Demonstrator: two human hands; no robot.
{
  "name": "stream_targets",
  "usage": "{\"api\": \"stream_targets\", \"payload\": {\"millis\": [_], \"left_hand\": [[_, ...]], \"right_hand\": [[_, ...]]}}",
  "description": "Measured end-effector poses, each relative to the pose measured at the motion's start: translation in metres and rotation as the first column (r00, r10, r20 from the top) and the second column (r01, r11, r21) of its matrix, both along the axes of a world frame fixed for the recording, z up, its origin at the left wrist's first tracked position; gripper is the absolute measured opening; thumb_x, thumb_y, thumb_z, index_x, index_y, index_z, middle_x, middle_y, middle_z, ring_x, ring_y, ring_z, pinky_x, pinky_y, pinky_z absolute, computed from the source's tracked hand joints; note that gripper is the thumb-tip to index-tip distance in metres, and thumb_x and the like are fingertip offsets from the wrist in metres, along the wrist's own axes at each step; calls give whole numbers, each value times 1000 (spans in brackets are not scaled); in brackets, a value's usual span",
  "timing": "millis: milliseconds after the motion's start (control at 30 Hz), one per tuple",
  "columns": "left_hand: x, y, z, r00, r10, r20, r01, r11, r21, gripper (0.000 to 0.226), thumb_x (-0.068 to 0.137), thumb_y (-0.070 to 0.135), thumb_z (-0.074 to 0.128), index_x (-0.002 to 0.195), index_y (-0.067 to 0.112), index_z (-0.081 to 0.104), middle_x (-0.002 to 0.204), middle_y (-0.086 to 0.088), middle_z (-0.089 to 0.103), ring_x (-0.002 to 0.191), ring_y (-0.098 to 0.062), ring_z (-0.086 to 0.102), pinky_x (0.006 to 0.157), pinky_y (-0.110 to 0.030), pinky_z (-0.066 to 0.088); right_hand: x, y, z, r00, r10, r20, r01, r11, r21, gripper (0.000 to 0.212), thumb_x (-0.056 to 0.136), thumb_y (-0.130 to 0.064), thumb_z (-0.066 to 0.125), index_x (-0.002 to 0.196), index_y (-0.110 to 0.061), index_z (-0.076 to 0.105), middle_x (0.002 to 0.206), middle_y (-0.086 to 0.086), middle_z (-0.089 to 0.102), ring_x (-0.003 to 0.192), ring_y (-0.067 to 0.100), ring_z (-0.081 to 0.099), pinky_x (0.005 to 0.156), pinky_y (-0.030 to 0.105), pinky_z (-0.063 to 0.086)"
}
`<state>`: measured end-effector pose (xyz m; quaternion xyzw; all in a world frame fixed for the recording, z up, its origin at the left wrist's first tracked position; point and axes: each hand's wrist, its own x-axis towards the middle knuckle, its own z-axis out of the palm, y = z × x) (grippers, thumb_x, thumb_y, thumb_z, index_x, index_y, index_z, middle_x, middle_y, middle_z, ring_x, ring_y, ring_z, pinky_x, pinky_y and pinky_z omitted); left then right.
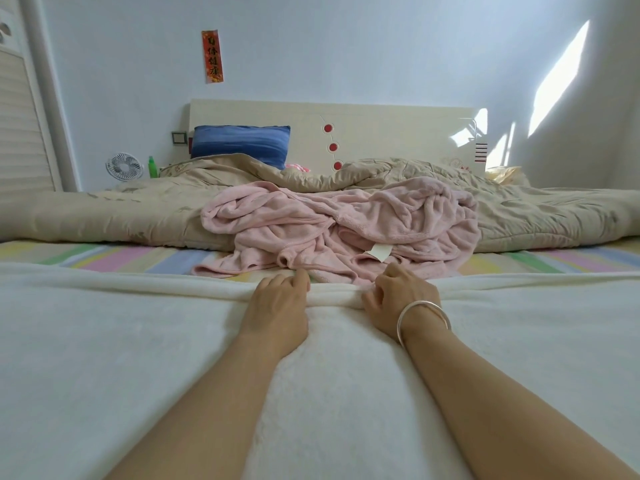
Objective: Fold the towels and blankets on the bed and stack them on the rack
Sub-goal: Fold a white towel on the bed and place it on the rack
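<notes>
- The white blanket lay spread beneath both forearms.
- The left hand and right hand gripped its far hem, fingers curled; pulling both sides evenly would likely keep the fold square.
- Just beyond the fingers, the pink blanket sat crumpled on the bed.

The white blanket is thick, fluffy fleece, matt and soft-napped. The pink blanket is plush fleece too, with a smooth pale label sewn on. The beige quilt is stitched, crinkled cloth. The headboard is glossy and smooth, the bangle is polished metal, and the blue pillow has a faint sheen.
</notes>
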<state>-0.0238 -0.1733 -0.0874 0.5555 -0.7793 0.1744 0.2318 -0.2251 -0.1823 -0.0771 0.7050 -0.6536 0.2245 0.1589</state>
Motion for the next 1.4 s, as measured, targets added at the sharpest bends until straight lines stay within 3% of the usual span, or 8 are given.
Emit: {"api": "stream_targets", "payload": {"millis": [200, 533, 700, 767, 867, 1167, 1300, 1400], "left_hand": [[-3, 0, 0, 1000, -19, 18, 22, 979, -204, 36, 58, 3, 70, 89, 14, 56, 81, -3, 59, 78, -26, 58, 61, -35, 45], [-3, -4, 1, 984, 68, 168, -21, 963, -268, 22, 61, 16, 78, 79, 19, 67, 90, -5, 59, 81, -25, 56, 63, -34, 42], [-1, -7, -2, 987, 149, 51, -152, 986, 69, 54, 98, 29, 39, 151, 22, 29, 144, -2, 42, 129, -22, 39, 100, -35, 34], [6, -12, -6, 976, 216, -11, -205, 940, 272, 61, 100, 41, 27, 156, 21, 12, 161, -2, 17, 144, -23, 20, 116, -42, 19], [18, -20, -6, 927, 373, 39, -347, 816, 462, 74, 93, 65, 18, 156, 29, 3, 164, 3, -3, 149, -31, 1, 114, -64, -1], [19, -21, -5, 917, 394, 67, -368, 768, 525, 77, 89, 74, 20, 155, 33, 15, 163, 0, 10, 148, -34, 8, 112, -67, 1], [20, -10, -1, 882, 306, -357, -184, 924, 336, 41, 97, 40, 38, 132, 28, 56, 137, -1, 56, 127, -26, 47, 106, -40, 33], [26, 12, 13, 574, 268, -774, -126, 963, 240, 31, 94, 16, 42, 105, 27, 68, 111, 2, 68, 107, -24, 58, 80, -27, 39]], "right_hand": [[0, 0, 3, 999, -50, -20, 51, 996, 67, 45, 89, -29, 49, 132, -29, 38, 131, -4, 44, 105, 25, 60, 68, 30, 37], [-3, -8, -1, 999, -6, 32, 14, 964, -266, 12, 85, -10, 63, 96, -15, 63, 97, 7, 62, 89, 31, 62, 55, 30, 33], [-11, -23, -6, 979, 59, 197, -51, 998, -45, 54, 88, -13, 44, 141, -18, 35, 132, 6, 55, 130, 27, 39, 100, 35, 37], [-9, -32, -12, 996, -16, 90, -4, 976, 216, 69, 92, -20, 33, 153, -27, 2, 157, 0, 26, 147, 26, 11, 117, 40, 16], [-8, -41, -10, 985, -86, -147, 139, 906, 400, 56, 99, -36, 12, 152, -37, -3, 161, -13, -2, 149, 26, -6, 116, 55, -2], [-6, -32, -7, 990, -71, -120, 104, 947, 305, 55, 98, -33, 23, 152, -34, 13, 161, -9, 8, 149, 22, 5, 118, 53, 0], [30, -4, 12, 995, 71, -76, -56, 982, 179, 46, 99, -29, 32, 144, -32, 37, 155, -7, 29, 145, 19, 18, 118, 49, 6], [88, 30, 19, 969, 239, -59, -200, 904, 378, 42, 102, -34, 25, 137, -32, 48, 150, -6, 38, 143, 18, 23, 118, 52, 4]]}}
